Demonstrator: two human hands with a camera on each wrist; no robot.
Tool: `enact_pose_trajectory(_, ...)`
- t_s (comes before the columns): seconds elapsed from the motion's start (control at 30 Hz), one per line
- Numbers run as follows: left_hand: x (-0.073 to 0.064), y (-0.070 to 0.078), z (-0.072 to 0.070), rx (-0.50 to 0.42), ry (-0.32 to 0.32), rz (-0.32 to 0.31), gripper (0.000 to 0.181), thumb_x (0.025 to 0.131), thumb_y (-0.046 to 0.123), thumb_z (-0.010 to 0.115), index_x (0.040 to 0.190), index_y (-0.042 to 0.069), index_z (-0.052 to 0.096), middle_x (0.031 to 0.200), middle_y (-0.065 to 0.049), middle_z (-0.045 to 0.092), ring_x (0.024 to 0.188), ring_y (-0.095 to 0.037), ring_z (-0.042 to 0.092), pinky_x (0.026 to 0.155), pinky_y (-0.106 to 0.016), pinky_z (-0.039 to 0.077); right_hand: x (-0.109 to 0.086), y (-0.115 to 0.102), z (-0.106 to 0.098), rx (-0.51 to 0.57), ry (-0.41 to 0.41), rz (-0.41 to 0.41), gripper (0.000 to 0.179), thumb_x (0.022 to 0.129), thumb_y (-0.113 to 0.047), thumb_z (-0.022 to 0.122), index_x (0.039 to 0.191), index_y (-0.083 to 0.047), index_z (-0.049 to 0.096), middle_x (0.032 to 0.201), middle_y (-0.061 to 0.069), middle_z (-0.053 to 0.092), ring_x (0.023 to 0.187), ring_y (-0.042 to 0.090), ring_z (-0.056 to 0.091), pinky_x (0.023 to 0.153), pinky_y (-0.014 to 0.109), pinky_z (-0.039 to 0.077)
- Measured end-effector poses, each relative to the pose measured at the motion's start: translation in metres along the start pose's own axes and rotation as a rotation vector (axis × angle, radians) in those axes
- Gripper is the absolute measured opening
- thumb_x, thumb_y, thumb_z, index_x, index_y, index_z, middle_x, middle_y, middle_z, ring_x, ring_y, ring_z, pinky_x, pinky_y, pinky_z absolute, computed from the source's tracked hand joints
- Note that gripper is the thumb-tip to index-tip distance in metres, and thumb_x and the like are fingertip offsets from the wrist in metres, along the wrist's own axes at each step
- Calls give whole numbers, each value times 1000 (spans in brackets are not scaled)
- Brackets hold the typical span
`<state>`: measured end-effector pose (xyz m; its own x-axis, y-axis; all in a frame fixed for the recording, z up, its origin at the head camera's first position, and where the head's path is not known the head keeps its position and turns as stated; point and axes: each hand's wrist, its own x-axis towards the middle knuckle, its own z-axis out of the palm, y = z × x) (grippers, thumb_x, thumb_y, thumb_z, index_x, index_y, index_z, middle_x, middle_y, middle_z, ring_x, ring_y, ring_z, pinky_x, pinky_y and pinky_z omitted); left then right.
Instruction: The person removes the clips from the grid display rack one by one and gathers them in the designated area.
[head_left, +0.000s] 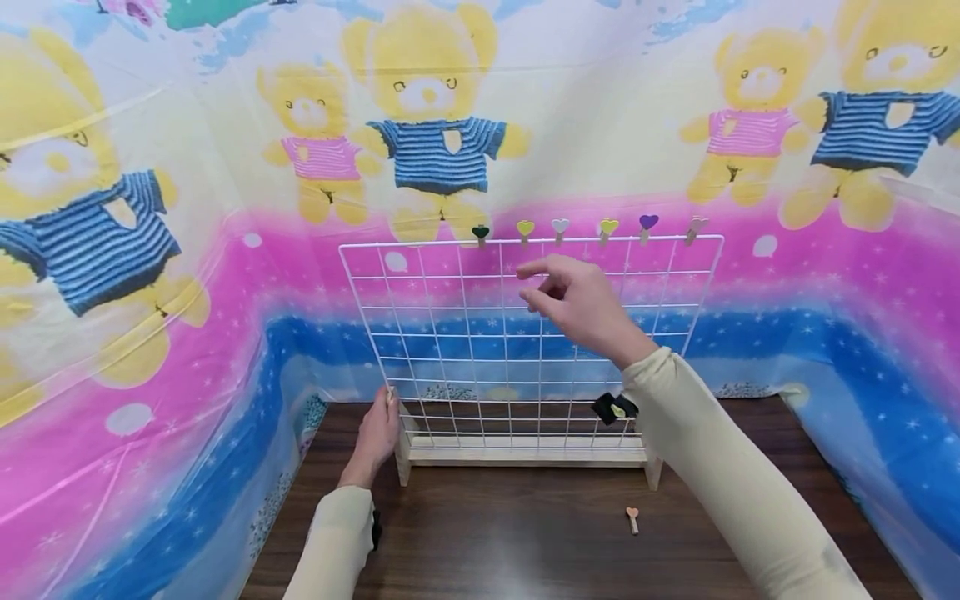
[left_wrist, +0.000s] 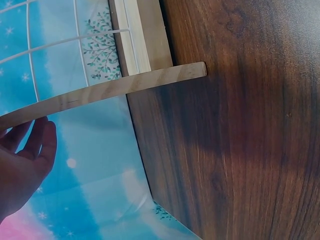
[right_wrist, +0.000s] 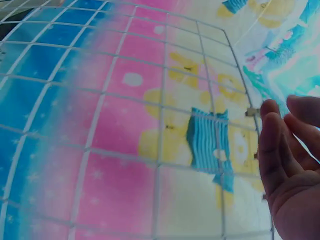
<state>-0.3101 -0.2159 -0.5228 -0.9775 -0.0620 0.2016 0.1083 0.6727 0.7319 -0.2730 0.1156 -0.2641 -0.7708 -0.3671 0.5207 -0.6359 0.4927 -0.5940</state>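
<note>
A white wire grid stands upright in a pale wooden stand on the table. Along its top bar sit several heart-topped clothespins: a dark green one at the left, then yellow, white, purple and pink among those to the right. My left hand grips the stand's left side post, its fingers against the wood in the left wrist view. In front of the grid's upper part, my right hand hovers with bent fingers apart from the thumb, holding nothing.
One loose clothespin with an orange heart lies on the dark wooden table, front right of the stand. A bear-printed cloth hangs behind the grid and along both sides.
</note>
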Motion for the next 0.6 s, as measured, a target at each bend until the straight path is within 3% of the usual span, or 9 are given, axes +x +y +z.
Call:
enact_pose_trajectory(0.17, 0, 1, 0, -4, -8, -6, 37, 105, 22, 31, 137, 5, 33, 107, -22, 57, 93, -37, 56, 76, -51, 43, 19, -15, 6, 30, 98, -64, 32, 91, -15, 64, 122, -8, 63, 75, 4, 64, 61, 15, 61, 56, 29, 51)
enact_pose_trajectory(0.33, 0, 1, 0, -1, -21, -11, 38, 105, 23, 31, 138, 5, 32, 107, -22, 57, 93, -37, 57, 77, -52, 43, 35, -24, 9, -33, 149, -115, 33, 92, -15, 63, 124, -8, 62, 91, 4, 62, 59, 11, 59, 56, 25, 50)
enact_pose_trajectory(0.5, 2, 0, 0, -4, -23, -13, 40, 105, 24, 30, 139, 4, 32, 106, -21, 57, 91, -35, 56, 76, -50, 43, 47, -32, 13, -103, 115, -68, 38, 92, -14, 62, 130, -10, 57, 117, 5, 59, 62, 7, 61, 61, 21, 51)
enact_pose_trajectory(0.6, 1, -2, 0, -2, -18, -16, 39, 105, 25, 30, 139, 5, 32, 108, -22, 57, 94, -36, 56, 77, -51, 43, 53, -33, 16, -156, 84, -58, 39, 93, -12, 60, 132, -8, 55, 123, 7, 57, 63, 9, 62, 62, 21, 51)
